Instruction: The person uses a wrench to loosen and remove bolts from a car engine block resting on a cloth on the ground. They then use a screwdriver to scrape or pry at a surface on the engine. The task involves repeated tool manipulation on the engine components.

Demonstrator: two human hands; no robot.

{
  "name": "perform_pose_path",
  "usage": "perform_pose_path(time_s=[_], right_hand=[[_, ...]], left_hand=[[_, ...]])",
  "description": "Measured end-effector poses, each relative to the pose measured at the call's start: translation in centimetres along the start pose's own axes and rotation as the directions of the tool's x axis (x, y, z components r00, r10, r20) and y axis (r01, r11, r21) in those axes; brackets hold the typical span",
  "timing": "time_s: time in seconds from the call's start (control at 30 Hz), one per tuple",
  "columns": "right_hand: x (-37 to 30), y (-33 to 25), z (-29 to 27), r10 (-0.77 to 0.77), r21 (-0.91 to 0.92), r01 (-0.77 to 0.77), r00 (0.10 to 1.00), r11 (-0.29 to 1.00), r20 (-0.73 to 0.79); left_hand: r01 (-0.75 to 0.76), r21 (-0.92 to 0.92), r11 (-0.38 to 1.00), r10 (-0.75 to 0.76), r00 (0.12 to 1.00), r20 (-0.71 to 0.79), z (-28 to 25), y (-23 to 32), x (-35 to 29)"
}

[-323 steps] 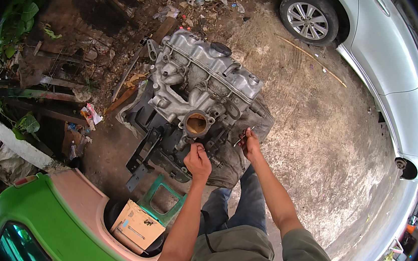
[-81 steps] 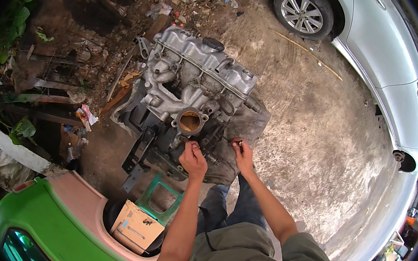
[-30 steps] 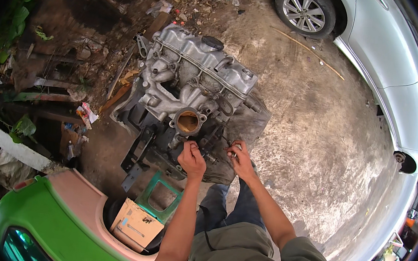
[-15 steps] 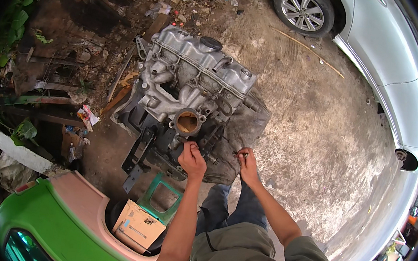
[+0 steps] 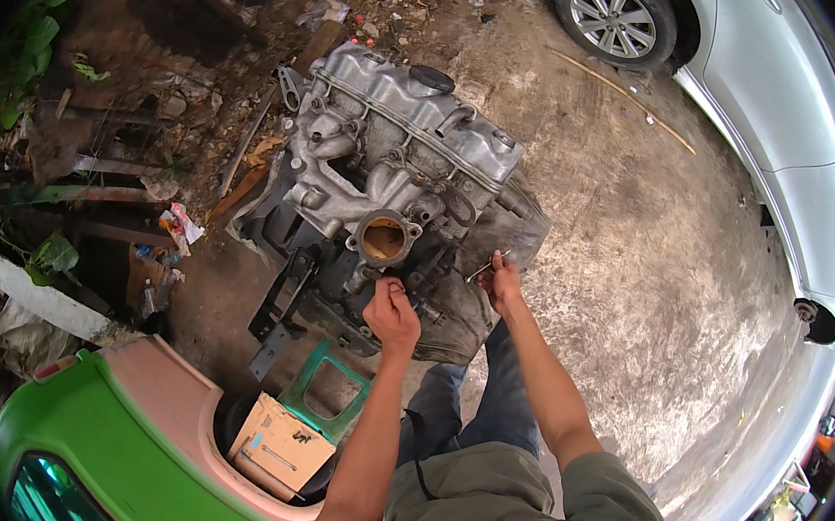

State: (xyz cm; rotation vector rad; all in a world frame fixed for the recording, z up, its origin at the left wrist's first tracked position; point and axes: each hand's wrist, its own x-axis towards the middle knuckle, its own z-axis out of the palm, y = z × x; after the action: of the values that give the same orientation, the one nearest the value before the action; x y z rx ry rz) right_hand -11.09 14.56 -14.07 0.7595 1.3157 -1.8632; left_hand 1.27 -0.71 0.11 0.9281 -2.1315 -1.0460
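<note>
A grey metal car engine stands before me, with its intake manifold on the side nearest me. The manifold's round flanged opening shows a brownish inside. Just below that opening my left hand is closed, fingers curled; whatever it may hold is hidden. To the right, over the engine's dark lower side, my right hand pinches a slim metal tool that slants down to the left. Its exact kind is too small to make out. The two hands are apart.
A green plastic stool and a cardboard box with small metal parts on it sit by the green and pink car body. A silver car stands at the right. Wood scraps and litter lie at the left.
My right hand has risen slightly toward the engine, and the slim tool in it now shows more plainly. My left hand stays closed near the round opening. The view has shifted a little.
</note>
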Motion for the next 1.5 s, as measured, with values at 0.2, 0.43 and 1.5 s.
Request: perform_pose_path(time_s=[0.2,0.43,1.5], right_hand=[[0.9,-0.4,0.1,0.172,0.093,-0.179,0.982,0.979,0.083],[1.6,-1.1,0.3,0.238,0.036,-0.242,0.966,0.969,0.102],[1.5,0.3,0.8,0.259,0.154,-0.263,0.965,0.952,0.043]], left_hand=[[-0.061,0.002,0.998,0.061,0.998,-0.027,0.0,0.4,0.2],[-0.047,0.001,0.999,0.047,0.999,-0.010,-0.2,0.8,0.2],[-0.077,-0.009,0.997,0.076,0.996,-0.044,0.1,0.6,0.2]])
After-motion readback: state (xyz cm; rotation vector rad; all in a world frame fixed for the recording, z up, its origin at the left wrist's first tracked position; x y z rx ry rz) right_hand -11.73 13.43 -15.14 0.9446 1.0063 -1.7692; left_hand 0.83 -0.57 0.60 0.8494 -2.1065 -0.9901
